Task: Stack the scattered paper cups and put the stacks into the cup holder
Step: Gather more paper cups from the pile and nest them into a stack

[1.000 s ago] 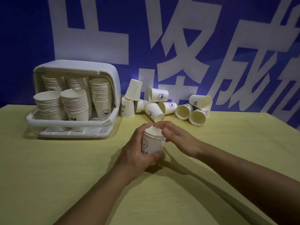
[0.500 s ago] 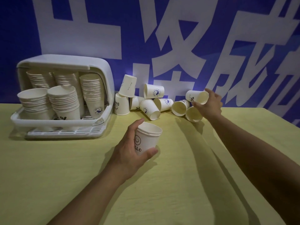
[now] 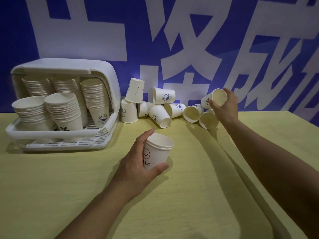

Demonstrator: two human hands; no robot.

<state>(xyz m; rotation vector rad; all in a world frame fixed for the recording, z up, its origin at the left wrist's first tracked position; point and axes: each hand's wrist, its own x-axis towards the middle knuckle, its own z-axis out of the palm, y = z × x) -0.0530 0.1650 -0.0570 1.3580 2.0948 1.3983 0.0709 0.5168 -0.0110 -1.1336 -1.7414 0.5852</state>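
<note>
Head view: right hand [image 3: 224, 107] has lifted one loose cup [image 3: 214, 99] clear of the pile; half a second back it was only reaching in at the pile's right end. It grips that cup on its side, mouth toward camera, fingers curled round the wall. Left hand [image 3: 138, 161] still holds the short stack [image 3: 158, 150] upright above the worktop [image 3: 51, 187], thumb and fingers wrapped round it, two rims showing. Judgement: next cup likely goes into that stack.

Scattered cups [image 3: 155, 109] lie against the wall, right of the cup holder [image 3: 107, 80], which already carries several tall stacks.

Writing: stack in left hand shows a smiley and "LLO", rest hidden by fingers. A cup in the holder reads "Tell Be Funny" round a whale logo, partly blurred. Blue wall banner [image 3: 172, 40] has large white characters, cropped, not readable.
</note>
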